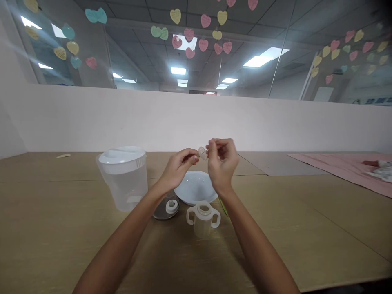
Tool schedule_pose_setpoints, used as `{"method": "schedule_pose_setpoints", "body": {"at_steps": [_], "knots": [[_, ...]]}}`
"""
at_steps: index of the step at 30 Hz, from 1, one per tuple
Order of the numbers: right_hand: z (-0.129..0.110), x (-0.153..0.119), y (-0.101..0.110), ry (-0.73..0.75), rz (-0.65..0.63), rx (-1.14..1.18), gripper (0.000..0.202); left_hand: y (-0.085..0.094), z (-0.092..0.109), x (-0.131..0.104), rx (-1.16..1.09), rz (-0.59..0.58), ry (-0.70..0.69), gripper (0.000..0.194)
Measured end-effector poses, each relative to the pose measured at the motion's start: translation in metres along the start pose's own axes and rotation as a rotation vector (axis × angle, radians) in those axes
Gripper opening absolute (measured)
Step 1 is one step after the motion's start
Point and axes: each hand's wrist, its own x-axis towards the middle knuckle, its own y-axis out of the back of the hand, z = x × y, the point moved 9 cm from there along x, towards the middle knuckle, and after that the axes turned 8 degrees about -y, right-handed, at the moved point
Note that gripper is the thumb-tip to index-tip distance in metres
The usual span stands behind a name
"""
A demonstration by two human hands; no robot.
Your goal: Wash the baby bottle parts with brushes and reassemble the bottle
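Over the white bowl (196, 188), a small translucent bottle nipple (202, 153) sits between my two hands. My left hand (181, 164) pinches its left side with thumb and fingertips. My right hand (223, 161) is closed in a pinch at the other side, slightly blurred. A thin line shows between the nipple and those right fingers, too fine to name. Below the bowl stands a clear baby bottle (203, 222) with two handles and an uncovered mouth. A white collar ring (172, 206) lies on a round dark tray (162, 214), which my left forearm partly covers.
To the left stands a translucent plastic pitcher (130, 188). Something green (224, 207) shows partly behind my right forearm. A pink cloth (337, 165) lies at the far right, with another person's hand (370, 163) at the frame edge. A white wall (196, 120) bounds the table's back.
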Motion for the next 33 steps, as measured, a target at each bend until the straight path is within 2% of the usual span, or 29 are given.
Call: {"method": "schedule_pose_setpoints", "body": {"at_steps": [4, 7, 12, 15, 18, 22, 25, 28, 30, 32, 33], "knots": [[0.01, -0.002, -0.014, 0.007, -0.091, -0.043, 0.013, 0.002, -0.001, 0.0, 0.002, -0.025, 0.022, 0.021], [0.015, -0.001, -0.019, -0.004, -0.151, -0.036, 0.014, 0.004, -0.006, 0.0, 0.002, 0.004, 0.05, 0.02], [0.019, 0.002, -0.02, -0.005, -0.195, -0.033, 0.02, 0.008, -0.003, 0.001, 0.059, 0.057, 0.029, 0.021], [0.027, 0.01, -0.016, -0.065, -0.187, 0.032, 0.022, 0.008, 0.0, 0.0, 0.069, 0.048, 0.017, 0.022], [0.046, 0.026, 0.002, -0.194, -0.073, 0.169, 0.023, 0.002, 0.005, -0.002, 0.126, -0.011, 0.019, 0.022], [0.079, 0.047, 0.027, -0.378, 0.041, 0.338, 0.023, -0.005, 0.022, -0.005, 0.402, -0.033, -0.055, 0.018], [0.101, 0.06, 0.058, -0.446, 0.171, 0.363, 0.022, -0.008, 0.027, -0.006, 0.516, -0.057, -0.1, 0.018], [0.125, 0.07, 0.111, -0.47, 0.419, 0.337, 0.02, 0.002, 0.018, -0.007, 0.522, -0.064, -0.055, 0.018], [0.142, 0.074, 0.139, -0.495, 0.511, 0.27, 0.019, 0.009, 0.006, -0.008, 0.475, -0.075, 0.008, 0.02], [0.16, 0.077, 0.148, -0.55, 0.464, 0.176, 0.016, 0.012, -0.006, -0.01, 0.403, -0.106, 0.067, 0.021], [0.171, 0.076, 0.144, -0.597, 0.405, 0.151, 0.014, 0.011, -0.012, -0.011, 0.376, -0.126, 0.085, 0.021]]}}
